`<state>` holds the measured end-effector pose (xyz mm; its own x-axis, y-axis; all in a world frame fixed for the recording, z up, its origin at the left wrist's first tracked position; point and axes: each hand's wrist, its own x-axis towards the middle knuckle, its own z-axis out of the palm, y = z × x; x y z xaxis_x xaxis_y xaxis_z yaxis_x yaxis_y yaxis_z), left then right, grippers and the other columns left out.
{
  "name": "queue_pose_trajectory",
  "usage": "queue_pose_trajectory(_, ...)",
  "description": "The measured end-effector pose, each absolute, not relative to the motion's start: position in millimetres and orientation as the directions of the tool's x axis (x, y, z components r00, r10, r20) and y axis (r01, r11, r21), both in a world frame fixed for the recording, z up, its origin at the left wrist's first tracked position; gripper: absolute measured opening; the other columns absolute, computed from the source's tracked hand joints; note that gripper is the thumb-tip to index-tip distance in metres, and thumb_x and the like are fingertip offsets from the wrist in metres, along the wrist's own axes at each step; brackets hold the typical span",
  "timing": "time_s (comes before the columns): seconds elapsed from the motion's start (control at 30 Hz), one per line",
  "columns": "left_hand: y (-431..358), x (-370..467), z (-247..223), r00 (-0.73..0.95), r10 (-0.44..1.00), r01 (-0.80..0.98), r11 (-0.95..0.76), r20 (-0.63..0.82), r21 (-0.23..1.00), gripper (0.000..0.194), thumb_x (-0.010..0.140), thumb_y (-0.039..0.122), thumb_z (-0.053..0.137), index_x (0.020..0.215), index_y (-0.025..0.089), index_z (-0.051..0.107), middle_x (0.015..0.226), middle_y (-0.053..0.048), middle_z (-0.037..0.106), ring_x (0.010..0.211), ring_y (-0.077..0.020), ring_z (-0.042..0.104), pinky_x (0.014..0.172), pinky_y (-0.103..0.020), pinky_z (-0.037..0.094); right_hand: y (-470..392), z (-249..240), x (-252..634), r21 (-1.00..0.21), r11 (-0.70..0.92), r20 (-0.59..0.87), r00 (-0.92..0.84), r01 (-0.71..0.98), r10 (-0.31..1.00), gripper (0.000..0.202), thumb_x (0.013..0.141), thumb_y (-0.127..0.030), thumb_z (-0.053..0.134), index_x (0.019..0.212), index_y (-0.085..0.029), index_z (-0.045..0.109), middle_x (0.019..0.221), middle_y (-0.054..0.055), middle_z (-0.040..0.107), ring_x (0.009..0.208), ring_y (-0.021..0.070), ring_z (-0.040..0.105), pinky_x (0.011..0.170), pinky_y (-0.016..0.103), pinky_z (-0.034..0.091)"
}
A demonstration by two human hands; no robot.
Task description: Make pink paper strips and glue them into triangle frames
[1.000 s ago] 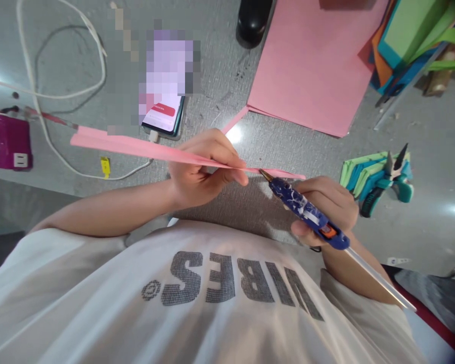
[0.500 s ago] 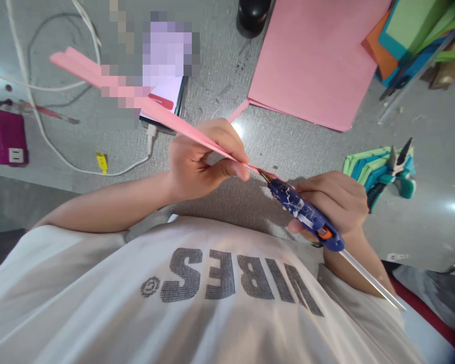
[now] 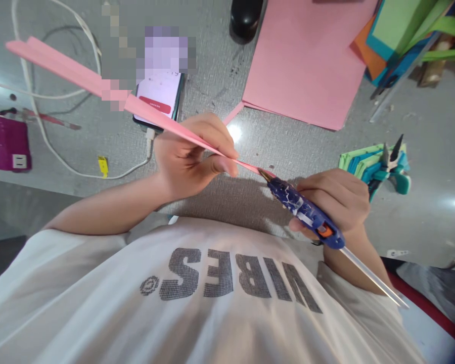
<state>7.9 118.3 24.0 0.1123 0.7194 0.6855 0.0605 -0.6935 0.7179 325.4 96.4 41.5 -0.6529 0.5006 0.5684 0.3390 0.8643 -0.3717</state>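
My left hand [image 3: 197,156] pinches a long folded strip of pink paper [image 3: 155,116] between thumb and fingers. The strip runs from the upper left, over the phone's lower part, down toward the middle. Wrapped round a dark blue hot glue gun [image 3: 303,210] is my right hand [image 3: 333,199]. The gun's brass nozzle [image 3: 264,175] meets the strip near its right end, just beyond my left fingertips. A clear glue stick [image 3: 375,278] sticks out of the gun's rear. Part of the strip's right end is hidden behind the gun.
A phone [image 3: 157,96] on a white cable [image 3: 125,174] lies at the upper left. Pink paper sheets [image 3: 307,60] and a black mouse [image 3: 245,19] are at the back. Pliers [image 3: 392,164] rest on folded green and blue paper [image 3: 354,162] at right. A purple box [image 3: 7,144] sits far left.
My left hand and the pink strip have shifted left, so more of the strip shows between my fingertips and the nozzle. The glue gun has hardly moved.
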Motion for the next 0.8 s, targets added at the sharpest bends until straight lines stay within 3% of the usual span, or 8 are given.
queue_pose_trajectory(0.27,123,8,18,0.018,0.778,0.042,-0.629,0.629,0.777,0.031,0.093,0.059,0.091,0.085,0.031,0.081,0.072,0.003,0.073,0.061,-0.012,0.073,0.056,-0.028,0.057,97,45,327,-0.355,0.865,0.571,-0.65,0.354,0.501,0.05,0.106,-0.068,0.073,0.086,-0.022,0.067,0.076,0.005,0.076,0.067,0.0199,0.073,0.061,0.038,0.051)
queue_pose_trajectory(0.47,124,7,19,0.009,0.708,0.061,-0.705,0.706,0.707,0.025,0.101,0.049,0.087,0.092,0.027,0.081,0.075,0.001,0.075,0.062,-0.0111,0.072,0.053,-0.027,0.056,98,48,328,-0.349,0.868,0.565,-0.66,0.353,0.495,0.048,0.105,-0.065,0.076,0.087,-0.022,0.066,0.075,0.006,0.075,0.066,0.0201,0.07,0.059,0.038,0.049)
queue_pose_trajectory(0.6,129,6,18,0.023,0.643,0.041,-0.766,0.765,0.642,0.033,0.095,0.055,0.091,0.092,0.025,0.079,0.075,0.001,0.075,0.057,-0.0084,0.07,0.049,-0.023,0.054,96,49,330,-0.345,0.868,0.559,-0.665,0.357,0.495,0.046,0.105,-0.062,0.076,0.087,-0.022,0.065,0.076,0.005,0.074,0.066,0.0206,0.07,0.06,0.039,0.049)
queue_pose_trajectory(0.8,137,3,12,-0.004,0.599,0.034,-0.8,0.801,0.598,0.03,0.1,0.049,0.088,0.088,0.023,0.078,0.075,0.004,0.075,0.051,-0.0047,0.067,0.043,-0.018,0.05,94,49,333,-0.331,0.858,0.533,-0.673,0.393,0.514,0.04,0.108,-0.057,0.072,0.089,-0.022,0.064,0.079,0.004,0.075,0.069,0.0217,0.072,0.062,0.04,0.051)
